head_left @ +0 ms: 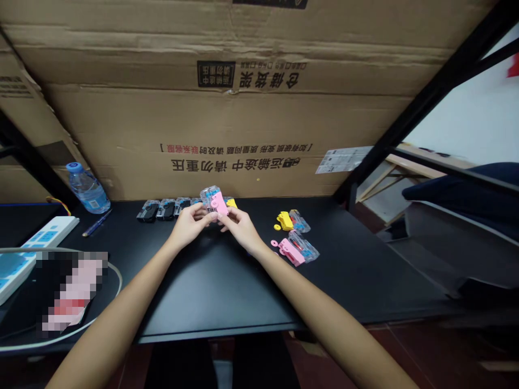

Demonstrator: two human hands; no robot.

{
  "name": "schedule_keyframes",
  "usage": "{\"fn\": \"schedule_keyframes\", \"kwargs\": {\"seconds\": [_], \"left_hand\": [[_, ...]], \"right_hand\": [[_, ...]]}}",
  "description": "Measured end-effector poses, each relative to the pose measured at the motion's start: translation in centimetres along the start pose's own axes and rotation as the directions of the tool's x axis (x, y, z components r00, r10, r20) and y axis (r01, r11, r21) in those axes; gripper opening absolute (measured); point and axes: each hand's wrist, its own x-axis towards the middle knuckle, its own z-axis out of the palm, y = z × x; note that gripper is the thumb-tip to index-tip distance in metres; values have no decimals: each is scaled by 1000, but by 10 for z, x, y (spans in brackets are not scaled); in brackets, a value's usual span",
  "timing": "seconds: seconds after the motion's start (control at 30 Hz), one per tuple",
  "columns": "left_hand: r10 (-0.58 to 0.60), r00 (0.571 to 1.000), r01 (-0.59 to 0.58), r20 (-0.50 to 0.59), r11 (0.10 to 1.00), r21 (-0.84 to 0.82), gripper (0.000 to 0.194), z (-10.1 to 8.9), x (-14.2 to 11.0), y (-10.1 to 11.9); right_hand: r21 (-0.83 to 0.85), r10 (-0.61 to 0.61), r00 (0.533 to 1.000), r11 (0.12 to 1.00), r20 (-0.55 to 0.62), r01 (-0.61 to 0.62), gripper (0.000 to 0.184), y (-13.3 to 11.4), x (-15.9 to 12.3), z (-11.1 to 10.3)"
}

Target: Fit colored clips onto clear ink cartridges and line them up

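A small pink and clear plastic toy camera [217, 201] is held above the black table, tilted, with its round pink lens piece facing me. My left hand [193, 221] grips its lower left side, thumb on the front. My right hand [240, 226] pinches the lower right edge. Behind the hands stands a row of several similar toy cameras in black and clear plastic [166, 209], and a yellow part [231, 202] shows at its right end, partly hidden. Right of my hands lie pink toy camera parts [291, 252] and yellow ones [285, 221], with clear shells and small rings.
A water bottle [88, 188] and a pen [96, 223] are at the back left. A white power strip [38, 254], a cable [120, 278] and a blurred-out item [71, 292] lie at the left. Cardboard [235, 119] walls the back; a black metal post [409, 102] rises right.
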Motion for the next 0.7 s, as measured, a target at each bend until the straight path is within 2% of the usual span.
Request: {"fn": "schedule_keyframes", "kwargs": {"seconds": [0.33, 0.53, 0.7], "left_hand": [[-15, 1000, 15, 23, 1000, 5, 49, -5, 0, 3], [-8, 999, 7, -44, 1000, -4, 52, -11, 4, 2], [-8, 999, 8, -32, 1000, 1, 50, -11, 4, -1]], "right_hand": [[31, 27, 1000, 999, 7, -27, 45, -1, 2, -3], [123, 35, 978, 992, -206, -9, 46, -8, 7, -17], [160, 35, 965, 987, -259, 7, 44, -8, 10, -23]]}}
